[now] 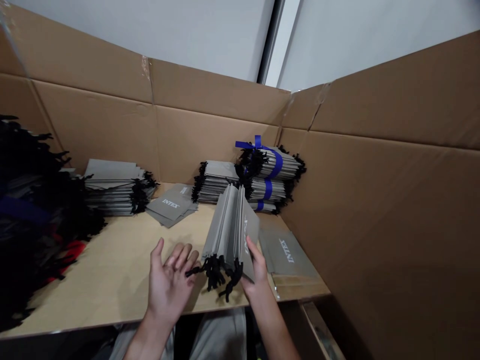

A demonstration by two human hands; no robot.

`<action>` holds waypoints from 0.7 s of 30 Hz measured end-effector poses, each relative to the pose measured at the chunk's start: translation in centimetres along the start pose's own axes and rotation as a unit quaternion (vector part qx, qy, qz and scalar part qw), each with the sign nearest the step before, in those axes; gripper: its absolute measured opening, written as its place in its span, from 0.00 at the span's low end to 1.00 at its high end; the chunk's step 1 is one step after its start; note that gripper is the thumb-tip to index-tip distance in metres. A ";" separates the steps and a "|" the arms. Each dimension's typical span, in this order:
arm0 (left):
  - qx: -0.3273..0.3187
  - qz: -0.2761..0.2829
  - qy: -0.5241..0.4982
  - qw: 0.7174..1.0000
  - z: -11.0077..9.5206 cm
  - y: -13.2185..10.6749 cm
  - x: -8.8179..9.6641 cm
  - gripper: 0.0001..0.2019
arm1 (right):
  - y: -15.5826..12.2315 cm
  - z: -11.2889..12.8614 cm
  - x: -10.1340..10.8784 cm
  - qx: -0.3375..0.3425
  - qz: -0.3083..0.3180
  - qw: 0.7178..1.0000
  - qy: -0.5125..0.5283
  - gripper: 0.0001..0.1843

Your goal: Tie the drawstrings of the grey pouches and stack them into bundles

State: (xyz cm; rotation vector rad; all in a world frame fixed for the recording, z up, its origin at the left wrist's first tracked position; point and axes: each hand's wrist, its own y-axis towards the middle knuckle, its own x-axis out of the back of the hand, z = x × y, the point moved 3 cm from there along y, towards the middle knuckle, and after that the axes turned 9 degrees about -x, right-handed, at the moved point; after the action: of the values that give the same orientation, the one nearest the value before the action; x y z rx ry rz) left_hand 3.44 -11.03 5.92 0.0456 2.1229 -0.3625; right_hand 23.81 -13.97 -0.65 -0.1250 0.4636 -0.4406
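Note:
A bundle of grey drawstring pouches [225,225] with black cords stands on edge above the table, printed INTEX on its outer right face. My right hand [257,265] grips the bundle from the right, thumb against the printed face; its other fingers are hidden behind. Knotted black cord ends [221,275] hang from the near side. To the left, my left hand [173,277] is palm up with its fingers spread, close beside the cord ends. Whether a fingertip touches a cord I cannot tell.
Stacked grey pouches [108,187] stand at the back left, another stack [219,175] at the back middle. Blue-banded bundles [272,172] pile up in the corner. Loose pouches [170,205] and flat ones [288,252] lie on the table [112,280]. A dark heap [33,220] fills the left; cardboard walls [210,125] enclose the table.

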 end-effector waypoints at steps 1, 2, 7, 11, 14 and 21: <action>0.007 -0.021 -0.002 1.000 0.0 0.1 0.2 0.31 | 0.2 -0.1 -0.1 -0.008 -0.001 1.000 0.007 0.39; 0.009 -0.034 -0.006 0.999 0.1 0.3 0.5 0.31 | 0.4 -0.3 -0.1 -0.017 -0.001 1.000 0.015 0.38; 0.005 -0.038 -0.022 0.999 0.8 0.8 1.5 0.35 | 0.5 -0.7 0.0 -0.044 0.001 0.998 0.043 0.36; -0.023 -0.053 -0.023 0.998 1.3 0.8 1.8 0.38 | 0.4 -0.7 -0.1 -0.056 0.005 0.997 0.061 0.37; -0.041 -0.067 -0.019 0.997 1.5 0.7 1.9 0.39 | 0.3 -0.7 -0.4 -0.073 0.005 0.993 0.088 0.39; -0.056 -0.074 0.006 0.996 1.6 0.4 1.9 0.38 | 0.3 -1.1 -0.9 -0.090 0.002 0.990 0.113 0.39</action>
State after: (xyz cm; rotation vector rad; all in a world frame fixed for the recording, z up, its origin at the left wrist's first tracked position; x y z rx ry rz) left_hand 3.75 -11.29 3.50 -0.1769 2.1613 -0.3305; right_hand 22.65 -13.32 -1.34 -0.2490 0.7265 -0.4097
